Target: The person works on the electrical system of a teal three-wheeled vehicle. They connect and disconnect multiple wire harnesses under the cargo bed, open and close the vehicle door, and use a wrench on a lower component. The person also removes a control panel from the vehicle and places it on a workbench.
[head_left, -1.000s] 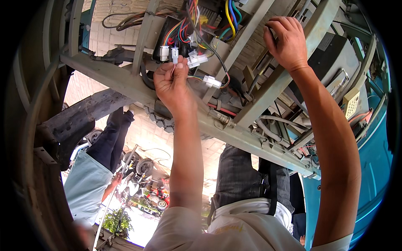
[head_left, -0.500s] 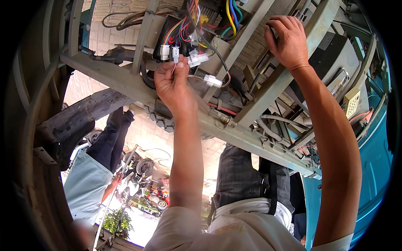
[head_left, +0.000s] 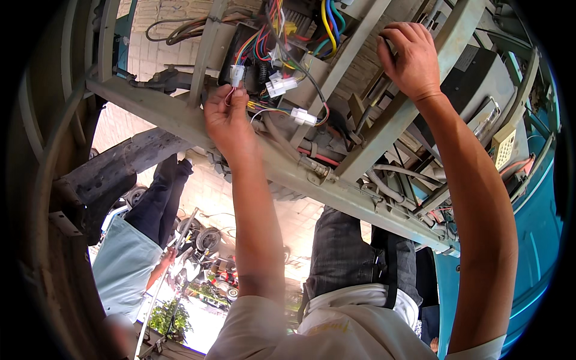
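My left hand is closed, thumb and fingers pinching at the lower end of a white wire connector. Coloured wires enter this connector from above, and thin reddish wires run down into my fingers. Whether two connector halves are joined there, I cannot tell. To its right hang two more white connectors, an upper one and a lower one. My right hand is curled at a sloping metal frame bar, its wrist over the bar. Whatever its fingers grip is hidden.
Thick yellow, blue and green cables run beside a finned box at the top. A long frame rail crosses below my hands. A grey-black box and blue panel are at right. Another person stands lower left.
My left hand has moved left with the small grey-blue connector it pinched, to the white connector beside it. The grey-blue one no longer shows separately. My right hand stays nearly still.
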### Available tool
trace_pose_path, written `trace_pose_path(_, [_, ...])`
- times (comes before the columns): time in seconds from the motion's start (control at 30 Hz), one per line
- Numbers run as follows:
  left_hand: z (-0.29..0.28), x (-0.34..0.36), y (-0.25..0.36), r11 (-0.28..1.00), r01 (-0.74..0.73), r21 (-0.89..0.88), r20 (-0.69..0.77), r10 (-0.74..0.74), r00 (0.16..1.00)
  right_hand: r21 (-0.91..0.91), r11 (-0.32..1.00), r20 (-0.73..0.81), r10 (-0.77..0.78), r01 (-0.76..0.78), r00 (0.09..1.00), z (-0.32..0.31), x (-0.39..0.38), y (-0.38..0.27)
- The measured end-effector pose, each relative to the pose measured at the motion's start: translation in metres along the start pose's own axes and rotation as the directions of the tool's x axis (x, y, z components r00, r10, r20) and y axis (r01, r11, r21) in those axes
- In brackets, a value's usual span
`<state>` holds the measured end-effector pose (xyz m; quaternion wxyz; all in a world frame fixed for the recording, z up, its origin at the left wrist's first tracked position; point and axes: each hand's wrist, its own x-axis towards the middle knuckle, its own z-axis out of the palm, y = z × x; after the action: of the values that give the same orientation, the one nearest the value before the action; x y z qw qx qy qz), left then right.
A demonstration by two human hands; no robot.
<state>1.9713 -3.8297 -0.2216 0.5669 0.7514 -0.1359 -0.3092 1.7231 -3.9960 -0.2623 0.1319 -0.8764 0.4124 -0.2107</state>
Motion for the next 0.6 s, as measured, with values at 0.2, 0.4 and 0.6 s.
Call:
trace_pose_path(0.2, [-0.003,0.009,0.007,0.997,0.020,0.081,-0.003,-0.020,1.000,0.014,1.000,0.005,-0.013,0.013,1.000,0.000,-0.001,0.001])
trace_pose_path(0.4, [0.007,0.005,0.018,0.953,-0.026,0.303,0.101,-0.005,0.995,0.014,1.000,0.005,-0.018,0.018,1.000,0.000,-0.001,0.001])
trace_pose_path(0.6, [0.020,0.008,0.018,0.865,-0.050,0.498,0.211,-0.065,0.975,0.021,0.999,-0.010,-0.028,0.028,1.000,0.000,-0.001,0.002])
